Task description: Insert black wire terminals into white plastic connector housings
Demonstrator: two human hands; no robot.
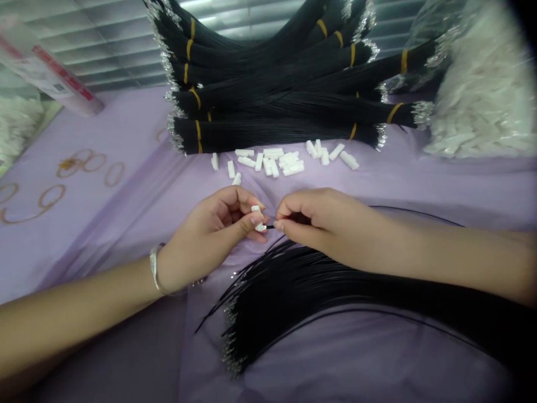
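Between thumb and fingers, my left hand (218, 229) pinches a small white plastic connector housing (257, 215). My right hand (323, 218) faces it from the right, its thumb and forefinger closed on a black wire (271, 227). The wire's metal terminal end is at the housing's lower right side; how far it goes in, I cannot tell. Below my hands lies a loose bundle of black wires (319, 285) with silvery terminals at its left end. Several loose white housings (273, 162) are scattered just beyond my hands.
Tied bundles of black wires (268, 101) with yellow bands are stacked at the back. A clear bag of white housings (486, 106) stands at the back right. Loose rubber bands (114, 174) and a pink-white cylindrical container (62, 78) are on the left of the purple tablecloth (138, 151).
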